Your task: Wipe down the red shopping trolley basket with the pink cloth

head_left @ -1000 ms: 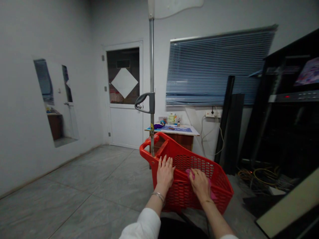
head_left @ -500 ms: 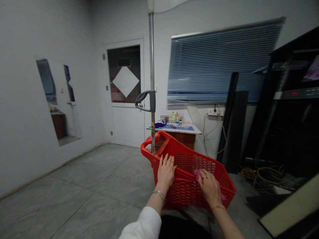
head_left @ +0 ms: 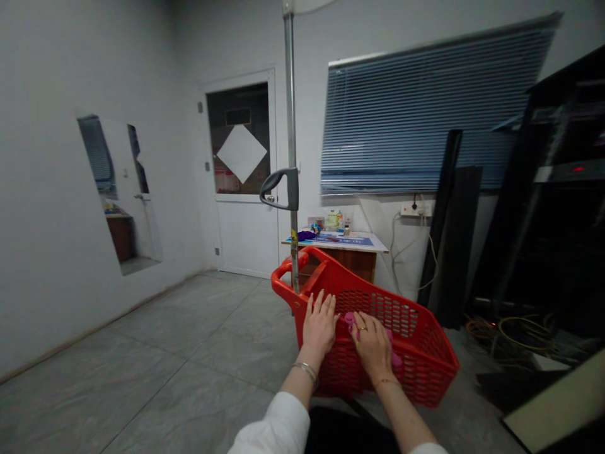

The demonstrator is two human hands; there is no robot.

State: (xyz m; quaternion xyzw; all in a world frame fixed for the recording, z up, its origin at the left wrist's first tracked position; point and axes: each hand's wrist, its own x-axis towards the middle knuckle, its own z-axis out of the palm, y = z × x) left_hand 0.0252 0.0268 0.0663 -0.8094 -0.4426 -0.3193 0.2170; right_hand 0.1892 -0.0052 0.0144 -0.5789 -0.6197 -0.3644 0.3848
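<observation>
A red plastic shopping cart (head_left: 392,302) with perforated sides stands in front of me. My left hand (head_left: 320,325) lies on its near rim by the handle end, fingers stretched out and slightly spread. Just to the right, my right hand (head_left: 372,343) presses a pink cloth (head_left: 395,360) against the same rim, its fingers curled over it. Part of the cloth shows at the fingertips and part hangs beside the hand. A metal pole (head_left: 290,113) with a grey grip (head_left: 282,189) rises from the cart's handle end.
Behind the cart is a small table (head_left: 378,243) with bottles and a purple cloth. A white door (head_left: 248,236) and a wall mirror (head_left: 123,195) are to the left. On the right stand a black rack (head_left: 515,252) and loose cables (head_left: 520,331).
My right hand has slid left along the cart's rim with the pink cloth, closer to my left hand. My left hand stays on the rim. The view has shifted slightly.
</observation>
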